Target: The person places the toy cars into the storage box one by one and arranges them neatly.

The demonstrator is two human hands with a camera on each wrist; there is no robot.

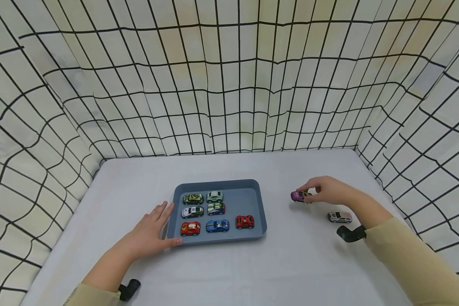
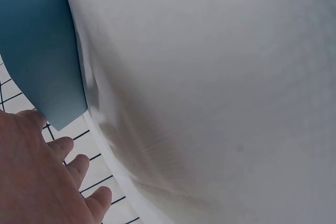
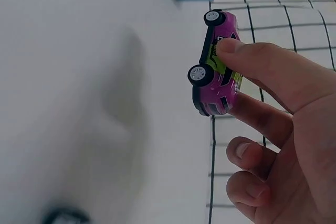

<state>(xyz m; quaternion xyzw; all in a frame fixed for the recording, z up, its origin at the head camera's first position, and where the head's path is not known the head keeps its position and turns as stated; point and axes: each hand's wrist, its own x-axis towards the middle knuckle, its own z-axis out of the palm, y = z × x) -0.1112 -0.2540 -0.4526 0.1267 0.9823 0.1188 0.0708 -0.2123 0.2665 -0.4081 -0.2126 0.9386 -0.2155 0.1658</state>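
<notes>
My right hand (image 1: 332, 190) pinches a purple toy car (image 3: 219, 64) with yellow-green markings between thumb and finger. In the right wrist view the car is off the table, its wheels facing left. A white toy car (image 1: 339, 217) lies on the table below my right wrist. My left hand (image 1: 150, 233) touches the left side of a blue-grey tray (image 1: 229, 185), fingers spread, thumb at its near left corner. Inside the tray's left and middle stand several toy cars, among them a camouflage one (image 1: 193, 199), a blue one (image 1: 217, 226) and, farther right, a red one (image 1: 245, 222).
A white cloth covers the table (image 1: 252, 272). White walls with a black grid net (image 1: 229, 85) enclose its back and both sides. Each wrist carries a small black camera mount, such as the one (image 1: 351, 233) by the right sleeve.
</notes>
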